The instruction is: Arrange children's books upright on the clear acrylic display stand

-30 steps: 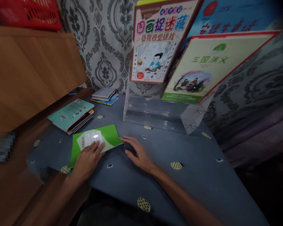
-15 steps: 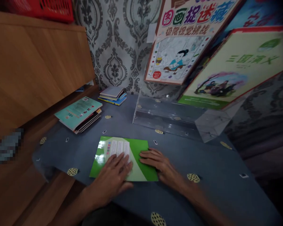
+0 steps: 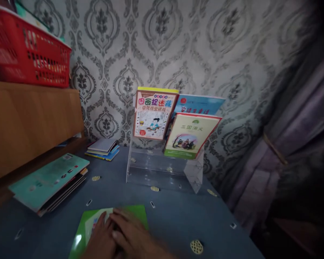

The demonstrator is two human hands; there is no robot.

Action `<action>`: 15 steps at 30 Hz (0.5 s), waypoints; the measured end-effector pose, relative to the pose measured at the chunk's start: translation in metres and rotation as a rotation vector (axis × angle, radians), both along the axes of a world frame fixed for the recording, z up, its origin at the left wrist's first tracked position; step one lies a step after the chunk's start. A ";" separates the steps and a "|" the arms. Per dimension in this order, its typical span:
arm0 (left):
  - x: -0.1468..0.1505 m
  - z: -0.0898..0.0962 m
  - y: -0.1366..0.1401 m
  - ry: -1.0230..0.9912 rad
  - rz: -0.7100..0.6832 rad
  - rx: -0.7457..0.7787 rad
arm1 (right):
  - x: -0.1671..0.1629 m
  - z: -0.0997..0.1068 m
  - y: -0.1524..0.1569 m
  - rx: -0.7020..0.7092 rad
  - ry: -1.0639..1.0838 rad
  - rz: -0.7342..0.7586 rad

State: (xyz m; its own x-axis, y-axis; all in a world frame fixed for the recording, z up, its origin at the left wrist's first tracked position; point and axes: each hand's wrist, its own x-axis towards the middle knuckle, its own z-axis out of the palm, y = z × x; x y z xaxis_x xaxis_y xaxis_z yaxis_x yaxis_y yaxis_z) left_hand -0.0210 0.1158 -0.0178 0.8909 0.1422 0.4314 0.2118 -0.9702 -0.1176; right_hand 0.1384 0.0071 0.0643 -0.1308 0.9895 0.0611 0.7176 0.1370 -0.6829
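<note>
A green book [image 3: 139, 213] with a paler patch on its cover lies flat on the table, low in the view. My left hand [image 3: 100, 235] rests on its middle with the fingers stretched forward, holding nothing. Right beside it, my right hand [image 3: 131, 228] reaches in from the right, slightly blurred. Its fingers are extended over the cover and meet or overlap the left fingers. The lower edge of the book is hidden by the hands and the frame's edge.
A clear acrylic stand [image 3: 156, 176] at the back holds a picture-puzzle book [image 3: 152, 118], a blue book [image 3: 199, 104] and a pale green book [image 3: 190, 136]. Book stacks with a teal cover [image 3: 51, 180] and a grey cover [image 3: 102, 145] lie left. A red basket [image 3: 48, 61] tops the wooden cabinet [image 3: 32, 126].
The camera has tilted up, showing more wall and the whole stand. My right hand has moved left from the book's right edge to beside my left hand.
</note>
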 end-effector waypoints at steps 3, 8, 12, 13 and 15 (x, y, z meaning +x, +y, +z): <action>-0.001 -0.006 0.006 -0.078 0.009 0.079 | -0.012 -0.017 0.011 0.089 0.008 -0.040; -0.007 0.015 -0.010 -0.039 0.080 -0.090 | -0.019 -0.006 0.006 0.001 -0.027 -0.126; -0.009 0.043 -0.025 0.124 0.159 -0.272 | -0.020 -0.001 0.011 -0.023 -0.088 -0.133; -0.008 0.048 -0.026 0.154 0.171 -0.304 | -0.018 -0.004 0.012 -0.009 -0.099 -0.123; -0.009 0.052 -0.026 0.191 0.197 -0.334 | -0.015 -0.010 0.011 0.005 -0.129 -0.109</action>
State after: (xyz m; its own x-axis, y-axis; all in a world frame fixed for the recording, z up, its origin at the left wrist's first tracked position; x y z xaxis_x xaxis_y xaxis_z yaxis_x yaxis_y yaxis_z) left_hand -0.0296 0.0899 0.0346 0.8923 0.4211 0.1626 0.4013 -0.9050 0.1413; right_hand 0.1233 0.0183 0.0538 -0.0294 0.9980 0.0556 0.8102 0.0564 -0.5835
